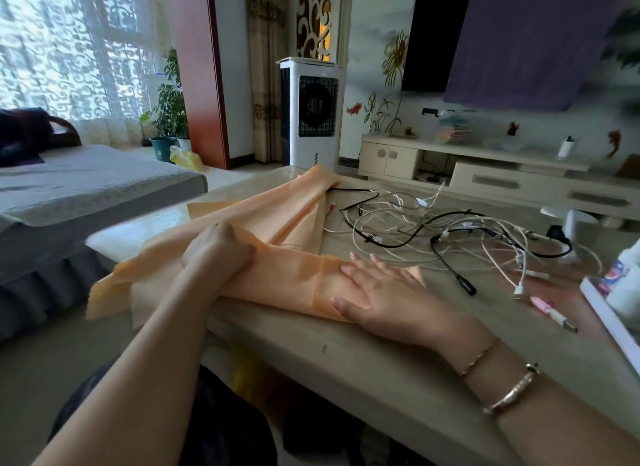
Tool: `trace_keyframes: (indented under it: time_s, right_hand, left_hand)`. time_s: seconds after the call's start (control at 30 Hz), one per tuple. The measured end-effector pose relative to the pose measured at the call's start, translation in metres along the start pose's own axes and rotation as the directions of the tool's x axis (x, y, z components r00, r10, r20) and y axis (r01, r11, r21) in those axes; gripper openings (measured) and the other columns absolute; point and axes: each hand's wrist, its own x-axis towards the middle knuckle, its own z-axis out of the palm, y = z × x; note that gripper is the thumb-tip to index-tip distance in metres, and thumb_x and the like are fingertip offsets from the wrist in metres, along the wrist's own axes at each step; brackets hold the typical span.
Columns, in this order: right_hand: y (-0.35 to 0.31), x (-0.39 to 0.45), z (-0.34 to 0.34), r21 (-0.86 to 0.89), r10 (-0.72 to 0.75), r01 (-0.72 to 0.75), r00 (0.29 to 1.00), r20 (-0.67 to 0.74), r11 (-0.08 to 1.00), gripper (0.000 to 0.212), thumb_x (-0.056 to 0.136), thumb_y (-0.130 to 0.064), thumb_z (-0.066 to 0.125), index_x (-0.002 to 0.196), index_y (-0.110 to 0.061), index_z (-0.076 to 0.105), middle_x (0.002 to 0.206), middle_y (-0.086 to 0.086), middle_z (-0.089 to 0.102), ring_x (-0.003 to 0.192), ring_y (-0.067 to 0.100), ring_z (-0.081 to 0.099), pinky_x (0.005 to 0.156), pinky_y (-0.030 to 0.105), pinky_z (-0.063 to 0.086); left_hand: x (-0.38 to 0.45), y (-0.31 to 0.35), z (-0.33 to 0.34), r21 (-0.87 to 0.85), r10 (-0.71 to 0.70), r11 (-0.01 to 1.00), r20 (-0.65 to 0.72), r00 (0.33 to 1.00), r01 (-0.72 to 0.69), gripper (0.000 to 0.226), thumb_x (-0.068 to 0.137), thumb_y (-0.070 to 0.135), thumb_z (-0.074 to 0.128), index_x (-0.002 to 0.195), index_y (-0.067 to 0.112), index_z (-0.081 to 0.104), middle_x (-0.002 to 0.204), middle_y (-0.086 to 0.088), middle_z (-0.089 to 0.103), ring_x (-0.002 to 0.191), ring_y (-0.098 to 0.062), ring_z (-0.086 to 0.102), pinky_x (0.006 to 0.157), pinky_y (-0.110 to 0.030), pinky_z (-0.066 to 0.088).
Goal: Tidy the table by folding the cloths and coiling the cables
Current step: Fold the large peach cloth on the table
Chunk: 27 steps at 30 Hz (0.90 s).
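Observation:
A long peach-orange cloth [284, 223] lies along the left part of the beige table [363, 354], partly folded lengthwise, its near end hanging off the table's left edge. My left hand [218, 247] is closed on a fold of the cloth near its middle. My right hand [374, 289] lies flat, fingers spread, pressing the cloth's near right end onto the table. To the right of the cloth a tangle of white and black cables [450, 233] is spread loose over the tabletop.
A pink-tipped USB plug [554, 311] lies right of my right hand. A book with a white bottle [620, 292] sits at the table's right edge. A bed [86, 188] stands to the left, a white air cooler [313, 112] and a TV cabinet [485, 167] beyond the table.

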Motion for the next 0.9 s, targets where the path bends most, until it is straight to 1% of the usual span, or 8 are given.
trace_keyframes:
  time_s: [0.27, 0.37, 0.47, 0.63, 0.7, 0.77, 0.83, 0.9]
  right_hand:
    - [-0.003, -0.001, 0.000, -0.013, -0.006, 0.007, 0.999, 0.032, 1.000, 0.079, 0.078, -0.085, 0.021, 0.147, -0.052, 0.002, 0.158, -0.021, -0.011, 0.148, 0.015, -0.013, 0.116, 0.056, -0.004]
    - [-0.004, -0.002, 0.000, -0.003, -0.016, 0.016, 1.000, 0.024, 1.000, 0.079, 0.075, -0.086, 0.019, 0.144, -0.056, -0.004, 0.158, -0.022, -0.010, 0.148, 0.016, -0.013, 0.116, 0.058, -0.002]
    - [-0.003, -0.002, 0.000, -0.005, -0.025, 0.025, 1.000, 0.009, 1.000, 0.080, 0.073, -0.086, 0.016, 0.144, -0.055, -0.004, 0.159, -0.021, -0.007, 0.148, 0.016, -0.012, 0.116, 0.059, 0.001]
    - [-0.011, -0.008, -0.003, 0.066, -0.029, 0.041, 0.984, -0.174, 0.997, 0.070, 0.070, -0.082, 0.025, 0.131, -0.049, 0.033, 0.139, -0.016, 0.043, 0.137, 0.022, 0.034, 0.108, 0.053, 0.028]
    - [-0.011, -0.012, -0.007, 0.227, -0.050, 0.104, 0.971, -0.232, 0.968, 0.060, 0.068, -0.071, 0.038, 0.117, -0.039, 0.050, 0.107, -0.012, 0.056, 0.105, 0.014, 0.054, 0.095, 0.038, 0.040]
    - [-0.005, -0.013, -0.013, 0.355, -0.089, 0.177, 0.964, -0.252, 0.918, 0.043, 0.074, -0.039, 0.055, 0.112, -0.019, 0.061, 0.101, -0.002, 0.062, 0.095, 0.014, 0.055, 0.087, 0.030, 0.042]
    - [0.009, -0.010, -0.020, 0.321, -0.082, 0.193, 0.941, -0.328, 0.927, 0.030, 0.077, -0.003, 0.053, 0.105, -0.001, 0.065, 0.108, 0.011, 0.065, 0.103, 0.022, 0.056, 0.088, 0.032, 0.044]
    - [0.022, -0.011, -0.027, 0.327, -0.008, 0.146, 0.922, -0.387, 0.934, 0.032, 0.078, 0.007, 0.049, 0.100, -0.003, 0.071, 0.108, 0.008, 0.067, 0.105, 0.021, 0.058, 0.088, 0.029, 0.045]
  left_hand:
    - [-0.009, 0.018, -0.012, -0.285, 0.105, 0.953, -0.020, 0.994, -0.106, 0.032, 0.093, 0.029, 0.052, 0.116, 0.006, 0.049, 0.113, -0.015, 0.057, 0.091, -0.026, 0.054, 0.069, -0.029, 0.042]
    - [-0.019, 0.032, -0.021, -0.698, 0.122, 0.714, 0.191, 0.974, 0.047, 0.033, 0.091, 0.025, 0.061, 0.118, 0.009, 0.052, 0.108, -0.013, 0.061, 0.097, -0.027, 0.061, 0.084, -0.040, 0.053]
    - [-0.034, 0.054, -0.024, -0.847, 0.216, 0.436, 0.428, 0.878, 0.305, 0.018, 0.092, 0.024, 0.062, 0.099, 0.008, 0.057, 0.095, -0.011, 0.063, 0.084, -0.020, 0.062, 0.072, -0.032, 0.051]
    - [-0.052, 0.085, -0.019, -0.864, 0.368, 0.377, 0.471, 0.802, 0.334, 0.015, 0.089, 0.021, 0.065, 0.092, 0.008, 0.059, 0.055, 0.000, 0.060, 0.042, -0.005, 0.052, 0.042, -0.015, 0.043]
    - [-0.057, 0.093, -0.013, -0.910, 0.454, 0.356, 0.367, 0.812, 0.212, 0.029, 0.089, 0.025, 0.066, 0.112, 0.008, 0.061, 0.082, -0.003, 0.071, 0.059, -0.008, 0.062, 0.054, -0.016, 0.050]
    - [-0.057, 0.098, -0.004, -0.904, 0.462, 0.374, -0.014, 0.887, -0.209, 0.024, 0.091, 0.026, 0.063, 0.115, 0.018, 0.061, 0.102, 0.001, 0.071, 0.082, -0.008, 0.068, 0.066, -0.018, 0.052]
    - [-0.054, 0.096, -0.001, -0.652, 0.369, 0.445, -0.491, 0.789, -0.614, 0.013, 0.094, 0.024, 0.057, 0.106, 0.023, 0.061, 0.100, 0.009, 0.069, 0.095, -0.008, 0.064, 0.071, -0.019, 0.047]
    - [-0.049, 0.086, -0.003, -0.546, 0.243, 0.550, -0.619, 0.747, -0.632, 0.008, 0.096, 0.026, 0.048, 0.098, 0.023, 0.056, 0.097, 0.009, 0.065, 0.095, -0.015, 0.059, 0.066, -0.023, 0.039]
